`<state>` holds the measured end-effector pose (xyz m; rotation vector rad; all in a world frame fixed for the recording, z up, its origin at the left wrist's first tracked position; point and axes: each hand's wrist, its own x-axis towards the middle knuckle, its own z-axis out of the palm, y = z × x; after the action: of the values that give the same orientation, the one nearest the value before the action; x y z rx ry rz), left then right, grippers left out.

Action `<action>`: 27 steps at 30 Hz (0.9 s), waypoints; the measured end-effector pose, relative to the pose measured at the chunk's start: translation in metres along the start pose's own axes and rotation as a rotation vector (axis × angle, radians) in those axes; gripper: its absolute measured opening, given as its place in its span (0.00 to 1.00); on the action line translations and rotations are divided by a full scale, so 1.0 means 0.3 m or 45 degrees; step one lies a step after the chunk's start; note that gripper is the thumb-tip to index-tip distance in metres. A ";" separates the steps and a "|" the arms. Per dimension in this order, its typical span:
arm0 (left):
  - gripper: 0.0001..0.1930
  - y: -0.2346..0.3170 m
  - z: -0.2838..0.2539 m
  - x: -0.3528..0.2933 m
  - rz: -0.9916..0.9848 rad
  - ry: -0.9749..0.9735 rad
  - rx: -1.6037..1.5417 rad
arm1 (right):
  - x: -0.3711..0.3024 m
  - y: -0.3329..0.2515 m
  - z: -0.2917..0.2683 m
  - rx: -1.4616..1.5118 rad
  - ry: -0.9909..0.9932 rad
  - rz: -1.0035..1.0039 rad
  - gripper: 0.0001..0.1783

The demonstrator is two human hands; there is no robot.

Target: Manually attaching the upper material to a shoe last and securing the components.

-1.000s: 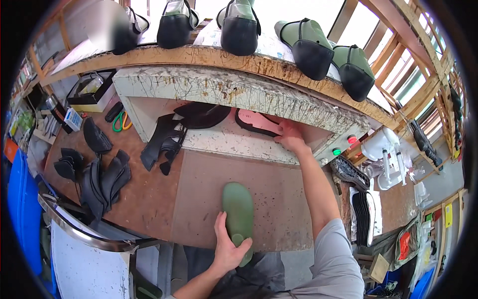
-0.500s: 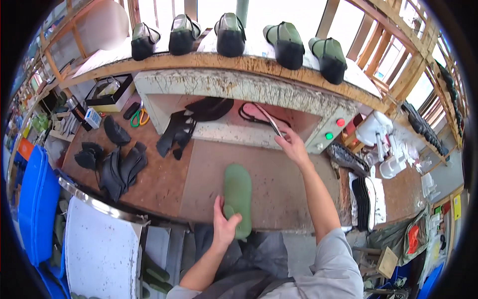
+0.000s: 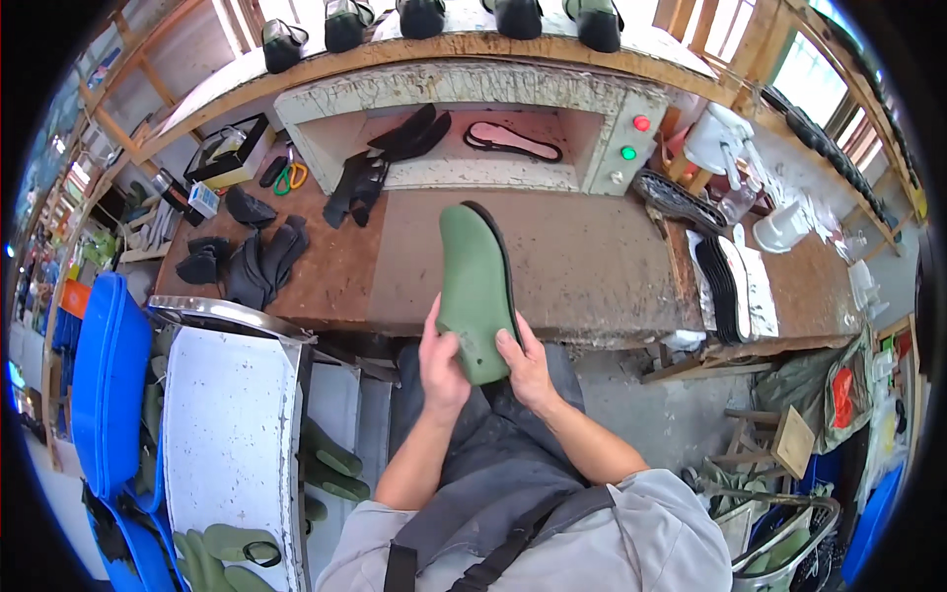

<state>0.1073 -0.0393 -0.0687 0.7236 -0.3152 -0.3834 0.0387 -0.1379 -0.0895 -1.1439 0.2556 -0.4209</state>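
Observation:
A green shoe last (image 3: 472,286) is upright before my body, toe end pointing away, above the near edge of the workbench. Along its right side runs the dark edge of a thin shoe sole (image 3: 499,237), laid against the last; its face is hidden. My left hand (image 3: 443,373) is closed round the heel end from the left, its thumb somewhat blurred. From the right, my right hand (image 3: 526,369) grips the last and the sole together, thumb on the green surface. One pink sole with a black rim (image 3: 513,142) lies inside the white box-shaped heater (image 3: 464,87).
Black shoe uppers (image 3: 261,259) lie on the bench (image 3: 582,266) at left, near scissors (image 3: 291,178). A stack of black soles (image 3: 722,288) lies at right. Lasts with black uppers (image 3: 518,18) stand on the shelf above. A white-topped stand (image 3: 232,424) is at lower left.
My right hand has drawn one sole out of the heater and brought it to the last. The last has been raised off the bench, and both hands now hold it. The view has tipped downward.

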 end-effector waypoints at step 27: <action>0.50 -0.161 -0.113 -0.332 -0.970 -0.399 0.116 | -0.034 -0.096 -0.127 -0.157 -0.154 0.223 0.21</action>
<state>0.0218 -0.0086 -0.1407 0.8589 -0.3450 -1.2188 0.0087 -0.1747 -0.0783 -1.2516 0.2765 -0.1823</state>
